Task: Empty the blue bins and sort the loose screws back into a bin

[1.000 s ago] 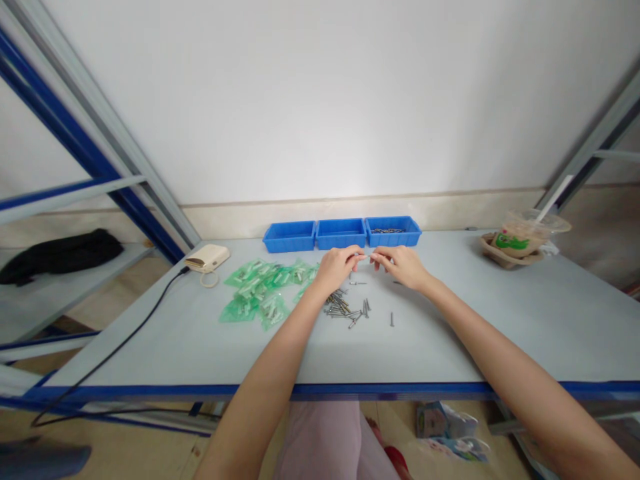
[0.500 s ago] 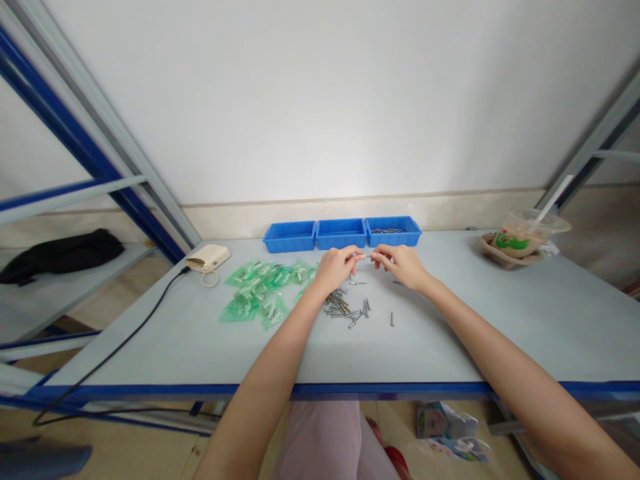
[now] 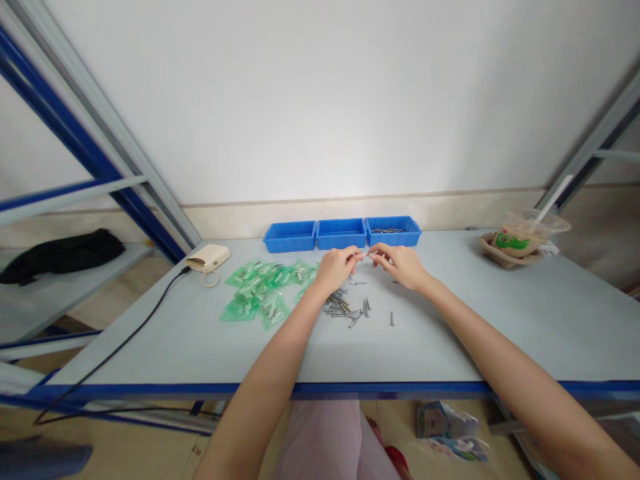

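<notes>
My left hand (image 3: 340,267) and my right hand (image 3: 399,264) meet fingertip to fingertip above the table, in front of the blue bins. Between their pinched fingers is a small metal piece (image 3: 372,253), thin like a screw; its details are too small to tell. Just below my left hand lies a pile of metal screws (image 3: 340,305), some with brass-coloured parts. A single screw (image 3: 392,319) lies apart to the right. Left of my left wrist are green plastic bags (image 3: 255,288) with small parts inside.
Three blue bins (image 3: 341,235) line the wall; the right one (image 3: 410,233) holds metal pieces. A beige device (image 3: 213,255) with a black cable (image 3: 135,335) is at left. A plastic cup (image 3: 517,237) in a brown holder (image 3: 503,257) stands at right.
The fingers of my right hand have shifted slightly around the small metal piece, which now looks tilted. My left hand has hardly moved.
</notes>
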A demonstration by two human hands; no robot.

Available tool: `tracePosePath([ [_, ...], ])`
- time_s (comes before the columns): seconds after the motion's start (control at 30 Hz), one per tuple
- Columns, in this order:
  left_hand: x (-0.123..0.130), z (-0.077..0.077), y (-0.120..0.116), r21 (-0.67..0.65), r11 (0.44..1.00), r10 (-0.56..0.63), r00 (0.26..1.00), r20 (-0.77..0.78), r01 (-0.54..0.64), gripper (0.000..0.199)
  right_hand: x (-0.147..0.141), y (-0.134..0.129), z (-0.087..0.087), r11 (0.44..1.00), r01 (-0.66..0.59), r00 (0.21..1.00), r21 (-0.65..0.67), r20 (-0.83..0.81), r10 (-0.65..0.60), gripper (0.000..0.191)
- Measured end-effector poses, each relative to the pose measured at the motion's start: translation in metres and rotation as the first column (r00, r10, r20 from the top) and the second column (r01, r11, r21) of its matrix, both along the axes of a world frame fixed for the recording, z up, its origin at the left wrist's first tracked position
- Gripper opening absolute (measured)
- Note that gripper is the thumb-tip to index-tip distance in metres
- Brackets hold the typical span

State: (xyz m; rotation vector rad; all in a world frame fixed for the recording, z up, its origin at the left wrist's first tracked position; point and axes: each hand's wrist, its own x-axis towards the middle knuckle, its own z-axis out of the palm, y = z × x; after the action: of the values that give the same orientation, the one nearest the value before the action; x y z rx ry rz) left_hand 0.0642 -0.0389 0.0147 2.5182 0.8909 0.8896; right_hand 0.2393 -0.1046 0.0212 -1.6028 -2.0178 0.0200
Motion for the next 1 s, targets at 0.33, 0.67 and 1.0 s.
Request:
tracePosePath([
  [0.33,0.0003,0.0018,-0.0015,-0.006,1.0,0.012,1.0,-0.001,-0.012,0.024,0.001,-0.0002,0.0002,1.0,0.005,0.996,0.011,0.091,-0.006,0.033],
  [0.67,0.001,0.0017,-0.0023,0.005,1.0,0.028,0.999,-0.035,-0.028,0.026,0.0033,0.0021,-0.0029,1.0,-0.019,0.996,0.002,0.088,0.019,0.031],
  [1.0,-0.0005,0.0022,-0.0019,0.022,1.0,0.017,0.999,-0.046,-0.016,0.026,0.0023,0.0,0.0004,0.998,-0.045,0.999,-0.033,-0.021,0.045,0.027],
])
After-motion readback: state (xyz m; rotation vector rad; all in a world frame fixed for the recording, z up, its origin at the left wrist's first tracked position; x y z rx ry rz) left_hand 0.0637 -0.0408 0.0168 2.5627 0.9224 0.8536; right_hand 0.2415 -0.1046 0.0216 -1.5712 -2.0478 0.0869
